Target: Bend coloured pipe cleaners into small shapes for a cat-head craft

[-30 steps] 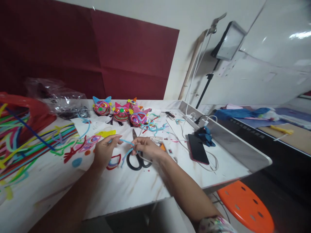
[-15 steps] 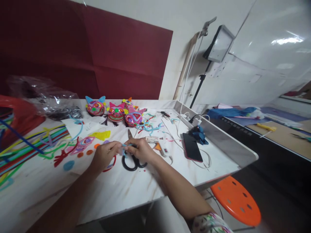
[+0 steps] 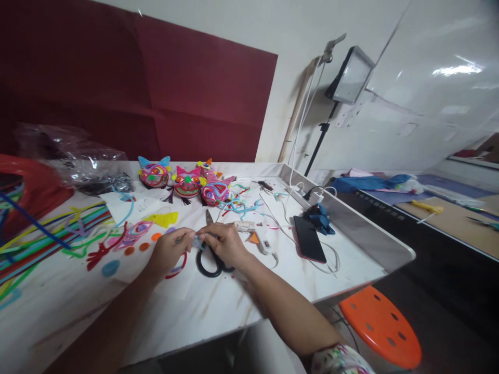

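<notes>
A small piece of light blue pipe cleaner (image 3: 197, 242) is pinched between my left hand (image 3: 170, 251) and my right hand (image 3: 223, 244), which meet at the fingertips above the table. Its far parts are hidden by my fingers. Under my right hand lies a pair of scissors (image 3: 209, 264) with black handles, the blades pointing away. A red pipe cleaner loop (image 3: 180, 269) rests beside my left hand. Orange felt dots (image 3: 144, 246) and a blue round piece (image 3: 110, 268) lie further left. A glue gun (image 3: 262, 242) with an orange trigger is right of my right hand.
Colourful animal-face ornaments (image 3: 187, 184) stand along the table's back edge. Bundled pipe cleaners (image 3: 58, 236) and a red bag (image 3: 42, 182) occupy the left. A phone (image 3: 309, 240) and cables lie at the right, by the raised side panel (image 3: 351, 221). An orange stool (image 3: 382, 324) stands below.
My fingers have closed in on the blue pipe cleaner, so less of it shows. Both hands stay in nearly the same place; the view has shifted slightly.
</notes>
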Demonstrator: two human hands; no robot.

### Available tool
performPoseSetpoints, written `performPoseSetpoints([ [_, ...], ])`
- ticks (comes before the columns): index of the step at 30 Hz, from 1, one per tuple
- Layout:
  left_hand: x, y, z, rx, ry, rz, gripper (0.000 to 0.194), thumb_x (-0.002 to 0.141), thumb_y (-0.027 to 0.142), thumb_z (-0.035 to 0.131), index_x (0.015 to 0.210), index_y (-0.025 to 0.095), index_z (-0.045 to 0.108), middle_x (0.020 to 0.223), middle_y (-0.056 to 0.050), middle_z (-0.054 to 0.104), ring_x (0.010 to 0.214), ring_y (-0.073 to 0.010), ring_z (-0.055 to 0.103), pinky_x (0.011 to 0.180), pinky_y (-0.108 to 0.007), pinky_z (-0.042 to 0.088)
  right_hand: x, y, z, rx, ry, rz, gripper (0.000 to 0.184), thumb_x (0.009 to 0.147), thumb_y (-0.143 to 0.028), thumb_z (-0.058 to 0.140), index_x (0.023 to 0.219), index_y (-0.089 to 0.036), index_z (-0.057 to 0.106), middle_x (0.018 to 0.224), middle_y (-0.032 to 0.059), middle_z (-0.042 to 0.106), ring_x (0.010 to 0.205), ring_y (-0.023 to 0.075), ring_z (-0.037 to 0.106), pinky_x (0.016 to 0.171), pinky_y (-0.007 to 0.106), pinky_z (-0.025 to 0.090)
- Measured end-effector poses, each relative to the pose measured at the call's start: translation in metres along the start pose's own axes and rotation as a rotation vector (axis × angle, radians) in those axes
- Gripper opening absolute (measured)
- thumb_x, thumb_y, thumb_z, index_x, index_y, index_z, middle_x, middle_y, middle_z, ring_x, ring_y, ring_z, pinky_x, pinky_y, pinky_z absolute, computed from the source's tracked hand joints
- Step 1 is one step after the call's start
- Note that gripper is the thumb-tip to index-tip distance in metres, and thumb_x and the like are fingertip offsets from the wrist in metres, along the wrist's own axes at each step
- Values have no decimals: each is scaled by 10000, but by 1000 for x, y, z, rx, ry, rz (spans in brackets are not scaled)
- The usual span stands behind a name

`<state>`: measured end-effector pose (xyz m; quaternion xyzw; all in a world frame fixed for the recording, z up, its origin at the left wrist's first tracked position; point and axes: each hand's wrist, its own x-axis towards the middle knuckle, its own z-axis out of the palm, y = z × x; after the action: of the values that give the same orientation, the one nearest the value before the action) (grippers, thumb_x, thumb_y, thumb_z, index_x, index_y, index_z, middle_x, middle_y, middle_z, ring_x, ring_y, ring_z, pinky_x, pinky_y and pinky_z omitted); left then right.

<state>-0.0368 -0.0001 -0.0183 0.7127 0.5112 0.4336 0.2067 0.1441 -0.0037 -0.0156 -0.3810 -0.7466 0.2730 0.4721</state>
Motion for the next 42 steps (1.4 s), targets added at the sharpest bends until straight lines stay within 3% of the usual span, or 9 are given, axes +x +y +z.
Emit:
performPoseSetpoints([
  [3, 0, 4, -5, 17, -9, -10, 345, 818, 483, 475, 601, 237, 585, 500, 33, 523, 525, -163, 528, 529, -251, 416, 4, 3, -2, 148, 132, 115, 135, 836, -350, 626, 874, -271, 729, 834, 18, 743, 752, 201, 677, 727, 308, 511],
  [6, 1, 4, -10, 48, 103, -29, 358, 828, 475, 468, 569, 238, 534, 506, 35, 513, 541, -162, 523, 565, -258, 415, 9, 8, -7, 343, 213, 198, 202, 802, -378, 652, 946, -241, 688, 787, 20, 735, 699, 185, 664, 680, 301, 516],
  [11, 2, 0, -11, 107, 148, -17, 334, 833, 461, 456, 605, 247, 573, 549, 21, 596, 558, -179, 568, 590, -276, 440, 14, 11, -10, 491, 235, 233, 268, 711, -401, 720, 877, -205, 644, 681, 9, 697, 542, 129, 570, 543, 255, 478],
  [16, 2, -5, -4, 138, 62, 215, 306, 848, 441, 460, 820, 268, 711, 844, -54, 756, 790, -244, 686, 742, -328, 512, 12, 7, -6, 496, 185, 271, 210, 705, -388, 724, 808, -227, 639, 661, -13, 648, 576, 141, 596, 494, 239, 472],
  [21, 4, -15, 2, 255, -2, 373, 305, 869, 387, 461, 795, 273, 734, 776, -73, 754, 760, -270, 690, 729, -389, 499, 10, 4, -4, 542, 125, 234, 138, 732, -350, 708, 779, -230, 658, 654, -13, 645, 590, 146, 602, 598, 272, 530],
  [28, -2, -8, 1, 35, -16, 153, 276, 845, 360, 479, 971, 275, 710, 718, -37, 753, 712, -246, 722, 659, -338, 533, 2, -7, -8, 590, 22, 90, 74, 685, -254, 755, 758, -241, 758, 922, 43, 729, 804, 175, 678, 763, 302, 556],
  [30, -4, -4, -1, 14, -13, 107, 269, 847, 364, 463, 910, 243, 695, 676, -28, 735, 649, -219, 703, 619, -312, 519, 0, -9, -8, 594, -30, 92, 65, 732, -274, 718, 737, -244, 775, 960, 61, 735, 762, 168, 677, 735, 315, 565],
  [35, -6, 4, -5, -12, 20, 36, 204, 845, 362, 495, 807, 216, 633, 612, -20, 695, 580, -184, 658, 586, -280, 483, -1, -10, -2, 569, 45, 154, 53, 676, -267, 778, 720, -239, 772, 913, 65, 736, 833, 185, 684, 757, 307, 563],
  [42, -8, 5, -5, -79, 24, 67, 188, 841, 370, 537, 867, 220, 647, 633, -14, 706, 608, -180, 660, 581, -268, 469, 1, -5, 0, 565, 129, 292, 253, 603, -271, 805, 836, -214, 726, 674, 13, 694, 603, 158, 648, 616, 290, 545],
])
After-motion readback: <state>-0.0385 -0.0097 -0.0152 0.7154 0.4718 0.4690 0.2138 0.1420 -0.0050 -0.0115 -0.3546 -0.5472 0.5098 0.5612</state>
